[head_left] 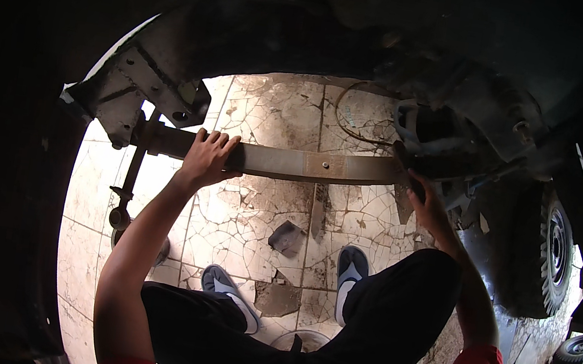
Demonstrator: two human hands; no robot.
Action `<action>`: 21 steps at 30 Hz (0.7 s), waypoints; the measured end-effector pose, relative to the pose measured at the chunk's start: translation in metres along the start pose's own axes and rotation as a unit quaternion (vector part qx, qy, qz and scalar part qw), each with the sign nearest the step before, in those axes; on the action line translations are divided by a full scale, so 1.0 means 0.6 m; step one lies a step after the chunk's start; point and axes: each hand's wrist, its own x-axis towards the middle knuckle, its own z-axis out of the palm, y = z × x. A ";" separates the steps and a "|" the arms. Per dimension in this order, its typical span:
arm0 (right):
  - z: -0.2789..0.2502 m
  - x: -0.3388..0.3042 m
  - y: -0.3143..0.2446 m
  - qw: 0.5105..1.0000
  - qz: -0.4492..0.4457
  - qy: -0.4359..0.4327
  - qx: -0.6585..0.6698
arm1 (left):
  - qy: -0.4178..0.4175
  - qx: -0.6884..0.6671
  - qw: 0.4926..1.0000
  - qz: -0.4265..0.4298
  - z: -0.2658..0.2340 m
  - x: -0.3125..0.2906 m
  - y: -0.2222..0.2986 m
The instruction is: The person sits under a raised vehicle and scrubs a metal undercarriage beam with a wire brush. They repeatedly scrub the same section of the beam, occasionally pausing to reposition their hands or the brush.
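Observation:
A grey, slightly curved leaf spring (268, 160) runs crosswise in front of me under a vehicle. A brown patch with a small round bolt head sits near its middle. My left hand (208, 158) wraps over its left part, fingers on the far edge and thumb on the near side. At its right part my right hand (429, 206) closes round a dark, slanted, handle-like piece (406, 163) that crosses the spring. Whether that piece is a loose tool or part of the spring mount, I cannot tell. Shadow hides the spring's right end.
On the left, a metal bracket (144, 85) hangs above a dark rod (134, 166) with a round eye. Dark bodywork closes in overhead. A wheel (556, 252) stands at right. A dark scrap (287, 238) lies on the cracked tile floor (234, 211) between my feet.

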 end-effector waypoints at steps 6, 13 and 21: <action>0.003 0.063 0.044 0.988 -0.020 0.123 -0.088 | -0.008 -0.022 1.000 0.017 -0.004 0.036 0.023; -0.009 -0.015 0.027 0.996 -0.064 0.007 -0.058 | -0.041 -0.002 0.999 0.006 -0.023 0.010 0.012; 0.020 0.065 -0.011 0.998 0.015 0.040 -0.047 | -0.025 -0.002 1.000 0.003 -0.008 0.009 0.006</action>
